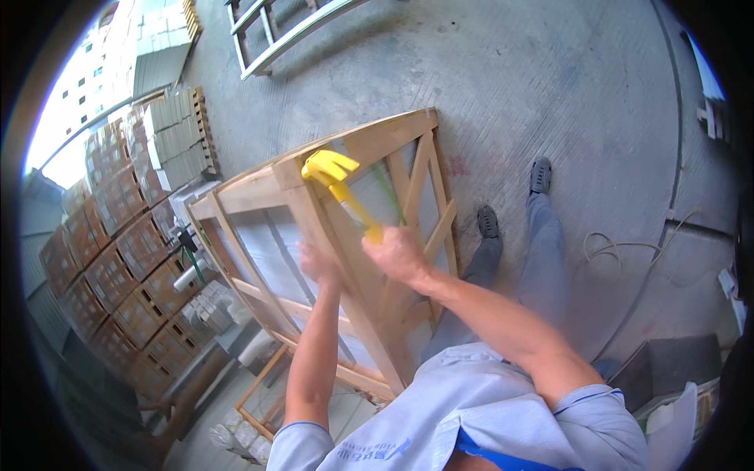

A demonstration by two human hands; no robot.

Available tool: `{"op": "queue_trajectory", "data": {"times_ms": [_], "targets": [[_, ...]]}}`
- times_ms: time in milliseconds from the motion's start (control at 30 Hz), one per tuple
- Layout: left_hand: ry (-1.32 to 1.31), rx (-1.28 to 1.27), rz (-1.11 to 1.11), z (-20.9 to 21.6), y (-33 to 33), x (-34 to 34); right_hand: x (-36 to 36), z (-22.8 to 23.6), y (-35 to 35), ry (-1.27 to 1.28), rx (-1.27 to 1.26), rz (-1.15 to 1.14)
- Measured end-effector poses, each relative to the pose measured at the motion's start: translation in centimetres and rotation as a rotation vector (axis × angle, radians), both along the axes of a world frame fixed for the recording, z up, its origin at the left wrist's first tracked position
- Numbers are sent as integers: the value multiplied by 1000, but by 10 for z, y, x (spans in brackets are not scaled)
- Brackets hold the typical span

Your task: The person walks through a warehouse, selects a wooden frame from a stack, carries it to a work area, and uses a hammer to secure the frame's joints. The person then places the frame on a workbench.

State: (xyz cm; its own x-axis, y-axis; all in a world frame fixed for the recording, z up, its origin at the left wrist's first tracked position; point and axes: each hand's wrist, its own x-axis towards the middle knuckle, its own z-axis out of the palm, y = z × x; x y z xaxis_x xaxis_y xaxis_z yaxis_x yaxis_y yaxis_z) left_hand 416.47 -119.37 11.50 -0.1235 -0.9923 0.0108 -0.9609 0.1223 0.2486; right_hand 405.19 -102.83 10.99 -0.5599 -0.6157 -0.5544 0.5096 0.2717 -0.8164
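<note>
A yellow claw hammer (349, 200) is in my right hand (398, 254), whose fingers are wrapped round the handle's lower end. Its head is raised over the upper corner of a wooden crate (334, 259), in front of the corner post; whether it touches the wood I cannot tell. Against the left side of that post is my left hand (319, 265), fingers bent and partly blurred. The crate has an open frame of pale timber with diagonal braces on its right side. Greyish-white wrapped panels (284, 253) show between the slats.
Stacked brown cartons (126, 271) and pallets of grey slabs (182, 137) line the left. A metal frame (294, 35) lies on the concrete floor beyond the crate. At right, a loose cable (609, 250) crosses the floor. A dark box (675, 369) stands at lower right.
</note>
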Motion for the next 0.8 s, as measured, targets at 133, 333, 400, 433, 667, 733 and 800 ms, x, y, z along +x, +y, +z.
{"op": "queue_trajectory", "data": {"times_ms": [133,333,400,433,667,733,800], "targets": [[-55,10,-35,-1,-7,9,-21,36,10,222,-178,-17],[17,56,-113,-7,-13,21,-58,46,-30,797,-26,295],[28,19,-91,-8,-13,21,-70,30,-33,834,80,382],[-44,8,-90,-7,-12,21,-74,23,-33,818,191,486],[-82,94,50,18,-11,1,-85,34,-33,799,239,625],[-83,99,55,25,-8,-3,-96,41,-36,787,233,708],[-102,108,21,28,-8,-3,-112,44,-38,780,233,771]]}}
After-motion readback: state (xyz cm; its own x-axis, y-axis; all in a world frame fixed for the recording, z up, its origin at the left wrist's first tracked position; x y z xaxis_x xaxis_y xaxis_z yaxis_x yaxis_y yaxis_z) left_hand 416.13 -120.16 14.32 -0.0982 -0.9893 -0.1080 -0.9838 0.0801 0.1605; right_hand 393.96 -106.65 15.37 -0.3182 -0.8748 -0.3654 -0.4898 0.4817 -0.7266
